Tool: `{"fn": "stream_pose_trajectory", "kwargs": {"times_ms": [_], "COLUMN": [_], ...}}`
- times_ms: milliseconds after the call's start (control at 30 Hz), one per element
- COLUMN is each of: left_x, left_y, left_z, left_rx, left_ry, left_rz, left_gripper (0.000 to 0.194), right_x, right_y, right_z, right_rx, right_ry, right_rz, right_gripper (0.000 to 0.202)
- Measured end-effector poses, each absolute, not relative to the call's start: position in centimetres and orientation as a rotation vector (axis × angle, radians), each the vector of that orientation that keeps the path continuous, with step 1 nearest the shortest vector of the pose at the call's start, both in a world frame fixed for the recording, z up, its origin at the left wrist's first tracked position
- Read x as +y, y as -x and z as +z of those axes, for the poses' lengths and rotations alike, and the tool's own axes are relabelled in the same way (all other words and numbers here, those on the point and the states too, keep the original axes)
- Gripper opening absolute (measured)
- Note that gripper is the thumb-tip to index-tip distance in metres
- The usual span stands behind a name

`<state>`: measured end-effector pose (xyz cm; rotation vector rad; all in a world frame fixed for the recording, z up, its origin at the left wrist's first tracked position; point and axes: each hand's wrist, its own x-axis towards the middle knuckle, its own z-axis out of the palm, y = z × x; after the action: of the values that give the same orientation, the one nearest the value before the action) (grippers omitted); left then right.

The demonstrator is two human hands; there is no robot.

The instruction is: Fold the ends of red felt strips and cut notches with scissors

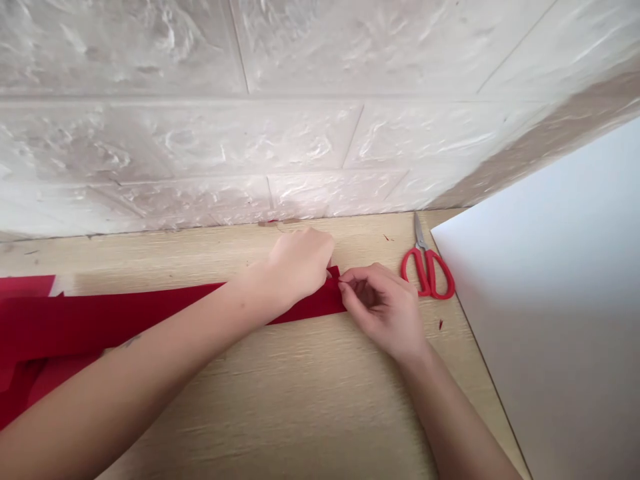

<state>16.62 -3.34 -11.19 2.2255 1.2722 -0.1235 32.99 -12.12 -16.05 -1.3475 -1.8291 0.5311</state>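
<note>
A long strip of dark red fabric runs across the wooden tabletop from the left edge to the middle. My left hand is closed over the strip near its right end, and its fingertips are mostly hidden behind the hand. At that end, my right hand pinches the strip's corner between thumb and index finger. A small flap of the fabric stands folded up between the two hands. To the right of my right hand lies a pair of scissors with red handles, its blades pointing toward the wall.
A white brick-patterned wall rises behind the wooden tabletop. At the right stands a large white panel. More red fabric is heaped at the left edge. Small red scraps lie near the scissors.
</note>
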Motion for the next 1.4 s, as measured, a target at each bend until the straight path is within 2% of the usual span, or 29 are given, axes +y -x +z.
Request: {"fn": "stream_pose_trajectory", "kwargs": {"times_ms": [333, 567, 733, 867, 1400], "left_x": [-4.0, -3.3, -3.3, -3.5, -2.8], "left_y": [-17.2, -15.1, -14.2, -14.3, -13.9], "left_z": [-10.6, -10.9, -10.9, -11.0, -10.5], "left_rx": [1.296, 1.102, 1.047, 1.068, 1.016], "left_ry": [-2.215, -2.073, -1.868, -1.878, -1.992], "left_rz": [-0.169, 0.210, 0.295, 0.350, 0.298], "left_gripper": [0.016, 0.012, 0.027, 0.027, 0.028], "right_x": [-12.0, -12.1, -12.1, -12.1, -12.1], "right_y": [-33.1, -32.7, -32.0, -31.8, -31.6], "right_z": [-16.1, -15.8, -15.5, -15.5, -15.5], "right_rx": [-1.877, -1.693, -1.638, -1.592, -1.635], "right_ry": [1.461, 1.491, 1.510, 1.530, 1.453], "right_rz": [0.538, 0.493, 0.484, 0.506, 0.517], "right_gripper": [0.007, 0.005, 0.006, 0.006, 0.007]}}
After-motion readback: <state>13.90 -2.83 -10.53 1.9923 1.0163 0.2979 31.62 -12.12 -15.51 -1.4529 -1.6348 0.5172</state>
